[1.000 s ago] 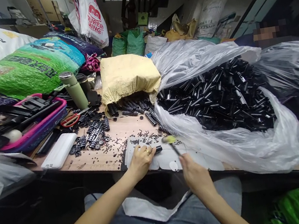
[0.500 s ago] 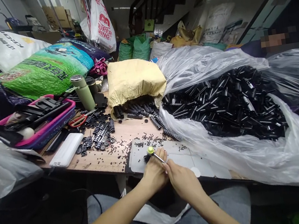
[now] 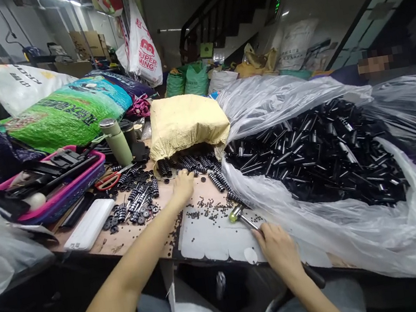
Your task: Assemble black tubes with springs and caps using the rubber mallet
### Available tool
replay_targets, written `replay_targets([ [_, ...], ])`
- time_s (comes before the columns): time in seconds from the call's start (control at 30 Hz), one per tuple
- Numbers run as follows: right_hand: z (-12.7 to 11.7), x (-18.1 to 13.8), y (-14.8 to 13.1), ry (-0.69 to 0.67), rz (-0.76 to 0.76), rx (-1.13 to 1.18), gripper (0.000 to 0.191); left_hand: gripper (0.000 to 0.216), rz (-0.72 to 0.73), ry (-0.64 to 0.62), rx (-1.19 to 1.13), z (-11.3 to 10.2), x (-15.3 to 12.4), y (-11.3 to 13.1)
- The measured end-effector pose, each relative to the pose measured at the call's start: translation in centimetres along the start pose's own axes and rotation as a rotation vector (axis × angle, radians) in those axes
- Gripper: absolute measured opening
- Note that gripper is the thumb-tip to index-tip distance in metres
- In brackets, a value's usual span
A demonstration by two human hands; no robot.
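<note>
l hand (image 3: 183,187) moved fwd to ribbed pcs (image 3: 195,163) — grip unclear — r hand (image 3: 279,247) holding hammer (image 3: 236,214)

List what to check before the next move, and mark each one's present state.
1. Hammer gripped: ok, the right hand has it by the handle.
2. Left hand away from the hammer head: ok, it is over by the mouth of the sack.
3. One of the striped parts in the left hand: cannot tell, the hand hides its own grip.
4. White mat free of loose bits: not ok, many lie along its far side.
5. Scissors apart from both hands: ok, they lie left of the left hand.
</note>
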State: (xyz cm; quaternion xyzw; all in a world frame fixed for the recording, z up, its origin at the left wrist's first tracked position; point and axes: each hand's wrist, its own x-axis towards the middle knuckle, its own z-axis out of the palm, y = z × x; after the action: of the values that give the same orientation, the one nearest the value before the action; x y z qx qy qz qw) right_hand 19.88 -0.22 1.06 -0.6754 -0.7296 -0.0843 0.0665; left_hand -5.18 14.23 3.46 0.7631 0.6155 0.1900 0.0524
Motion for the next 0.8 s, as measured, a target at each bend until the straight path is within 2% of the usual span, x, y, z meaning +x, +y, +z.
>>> replay_targets([
  [0.1, -0.2, 0.7, 0.0, 0.078, -0.042, 0.130, 0.023, 0.024, 0.029, -0.012, 0.073, 0.6, 3.6, -2.4],
  [0.2, -1.7, 2.9, -0.4, 0.152, -0.113, 0.278, 0.022, 0.018, 0.110, -0.036, 0.118, 1.7, 4.8, -2.9],
  [0.27, -2.9, 5.5, -0.6, 0.192, -0.158, 0.315, 0.020, 0.022, 0.159, -0.054, 0.134, 2.4, 5.0, -2.7],
  [0.4, -3.7, 13.0, 0.1, 0.343, -0.148, 0.225, 0.015, 0.027, 0.215, -0.064, 0.141, 3.3, 4.4, -2.2],
  [0.5, -2.9, 18.3, 1.7, 0.438, -0.084, 0.170, 0.017, 0.025, 0.232, -0.059, 0.123, 3.4, 3.4, -1.9],
  [0.57, -2.2, 20.7, 3.0, 0.467, -0.088, 0.163, 0.019, 0.021, 0.234, -0.058, 0.099, 3.4, 2.6, -1.6],
  [0.63, -1.6, 21.9, 4.0, 0.497, -0.110, 0.155, 0.023, 0.018, 0.221, -0.055, 0.061, 3.4, 1.9, -1.3],
  [0.73, -1.7, 22.0, 5.3, 0.552, -0.149, 0.140, 0.028, 0.016, 0.166, -0.028, -0.013, 3.2, 0.8, -0.8],
  [0.8, -2.5, 21.2, 5.9, 0.596, -0.162, 0.133, 0.028, 0.018, 0.048, 0.014, -0.232, 2.9, 0.0, -0.2],
])
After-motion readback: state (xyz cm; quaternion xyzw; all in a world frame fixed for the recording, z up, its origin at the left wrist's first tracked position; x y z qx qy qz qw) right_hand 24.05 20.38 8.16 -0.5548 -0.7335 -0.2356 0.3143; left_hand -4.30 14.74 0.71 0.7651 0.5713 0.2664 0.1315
